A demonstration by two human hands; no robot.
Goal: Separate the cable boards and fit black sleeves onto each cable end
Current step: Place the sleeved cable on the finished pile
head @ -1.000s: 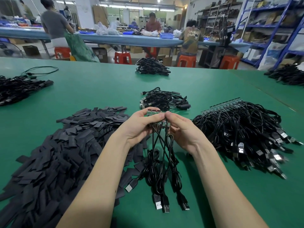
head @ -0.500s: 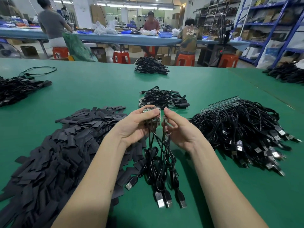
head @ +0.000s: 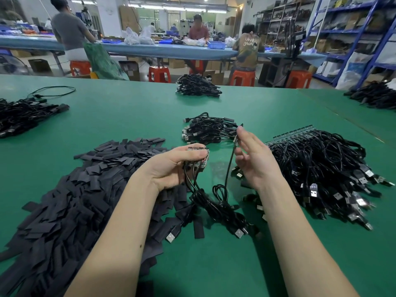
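The left hand [head: 171,166] pinches the strip of boards [head: 198,149] between thumb and fingers, edge-up, so the cables [head: 216,202] hang free below it and trail onto the green counter [head: 128,116]. That grip, by my reading, leaves one end of the strip clear for the other hand to break pieces off. The right hand [head: 255,159], just right of the strip, has its fingers closed lightly on a single board [head: 235,139] held above the strip's level, with its one cable [head: 229,166] running down to the loops below; this looks like a piece just parted, held apart so its wire does not tangle with the rest.

The sleeves [head: 75,196] lie in a wide black heap left of the strip, within easy reach of the left hand, likely so each freed end can be capped at once. None is on a board yet. Right of the strip sits a large bundle [head: 321,168] of unseparated cables; beyond the strip, a smaller pile [head: 207,129], perhaps finished work, though I cannot tell.

Nothing on the boards or plugs is legible. The only readable writing is "OWN" on the shirt [head: 249,45] of a seated worker far beyond the strip; the line above it is unclear.
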